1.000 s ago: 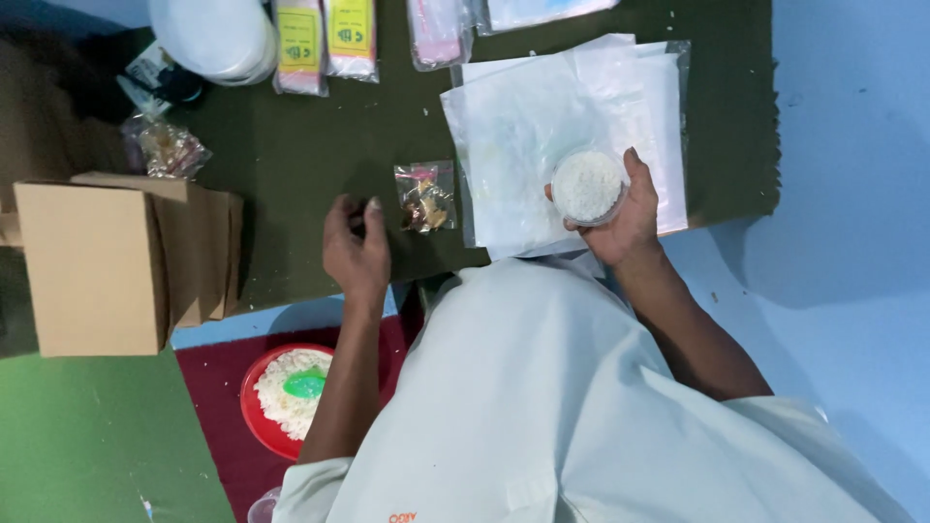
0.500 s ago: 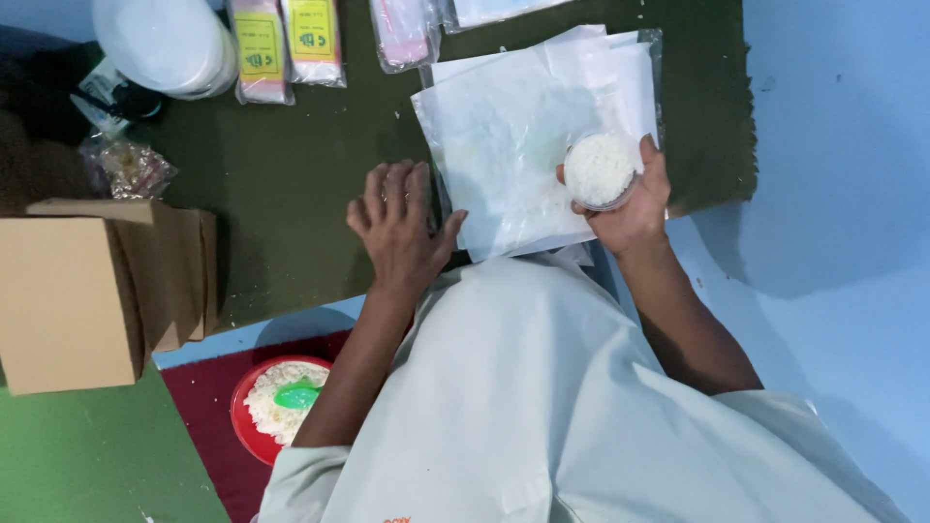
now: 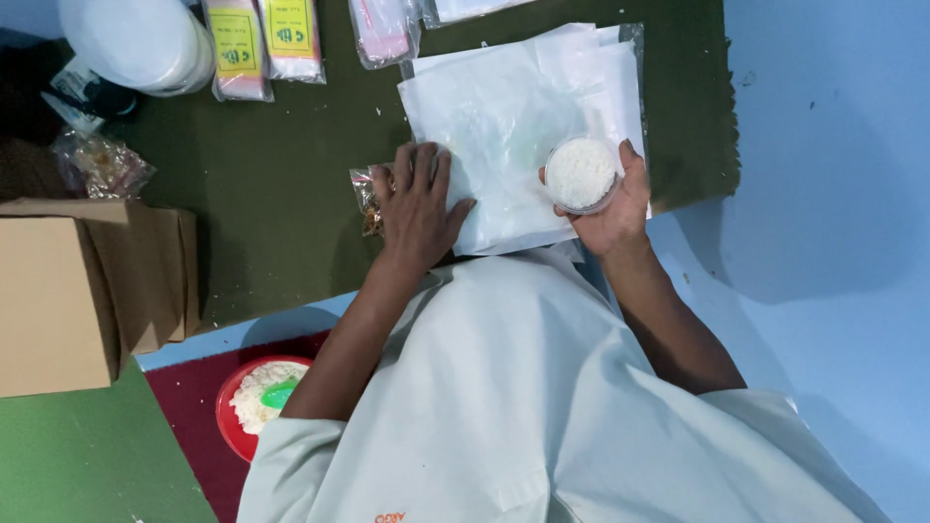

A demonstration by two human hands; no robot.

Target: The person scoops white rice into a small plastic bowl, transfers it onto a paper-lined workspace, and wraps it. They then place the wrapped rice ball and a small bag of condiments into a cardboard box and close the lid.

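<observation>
Right hand (image 3: 612, 208) grips round cup (image 3: 580, 174), seemingly white grains; left hand (image 3: 415, 205) flat on plastic bags (image 3: 513, 116).

The right hand (image 3: 608, 199) holds a small round clear tub of white grains (image 3: 580, 172) over a stack of clear plastic bags (image 3: 513, 116). Left of that grip, the left hand (image 3: 417, 208) lies flat on the stack's edge, partly covering what looks like a small snack packet (image 3: 368, 199). Far left sits an open brown cardboard box (image 3: 68, 291).

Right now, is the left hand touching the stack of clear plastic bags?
Touching: the head view shows the left hand pressed flat on the stack of clear plastic bags.
</observation>
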